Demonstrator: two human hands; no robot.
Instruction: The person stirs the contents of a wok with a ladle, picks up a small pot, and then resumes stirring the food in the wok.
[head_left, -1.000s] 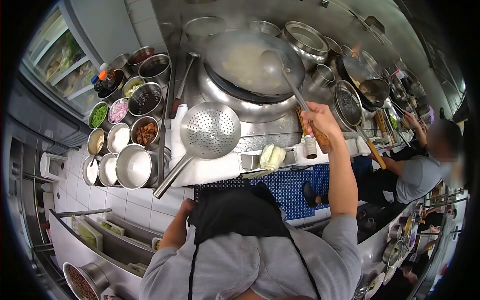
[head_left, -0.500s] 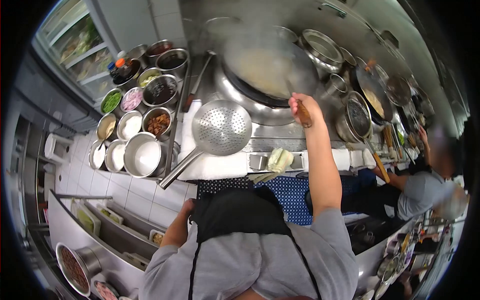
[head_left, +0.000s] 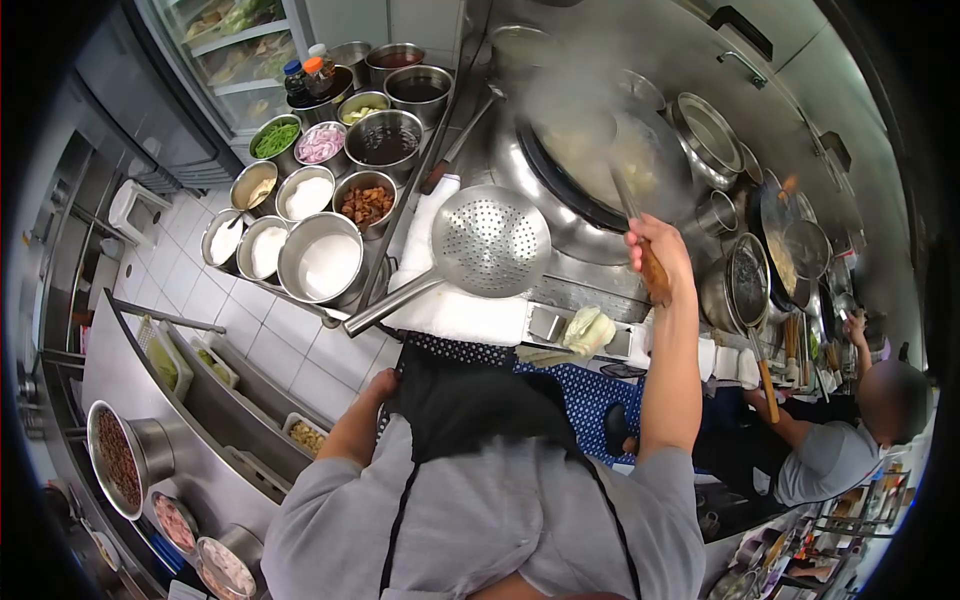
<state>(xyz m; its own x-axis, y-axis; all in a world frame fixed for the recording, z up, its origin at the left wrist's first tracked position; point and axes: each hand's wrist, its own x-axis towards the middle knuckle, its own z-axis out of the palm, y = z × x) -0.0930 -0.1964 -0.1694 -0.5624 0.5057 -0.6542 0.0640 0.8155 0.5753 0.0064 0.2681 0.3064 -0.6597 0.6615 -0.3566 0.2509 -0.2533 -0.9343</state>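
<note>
My right hand (head_left: 660,250) is closed around the wooden handle of a wok ladle (head_left: 652,268). The ladle's metal shaft reaches into a large black wok (head_left: 535,160), where pale food (head_left: 632,165) lies under thick steam. Its head is blurred by the steam. Low at my side, next to the black apron (head_left: 480,400), is my left hand (head_left: 383,384); its fingers are mostly hidden. Left of the wok, a perforated strainer (head_left: 490,240) rests on a white towel (head_left: 450,312), its handle pointing toward me.
Several steel pots of seasonings stand at left, including chopped greens (head_left: 276,138) and white powder (head_left: 305,195). Another ladle (head_left: 460,145) lies beside them. A folded pale cloth (head_left: 588,332) sits on the counter's front edge. A co-worker (head_left: 835,455) stands at right, near another wok (head_left: 785,240).
The view has turned, so the scene sits further right and lower. The ladle has shifted in the wok, and more of its shaft shows. My right hand keeps its grip.
</note>
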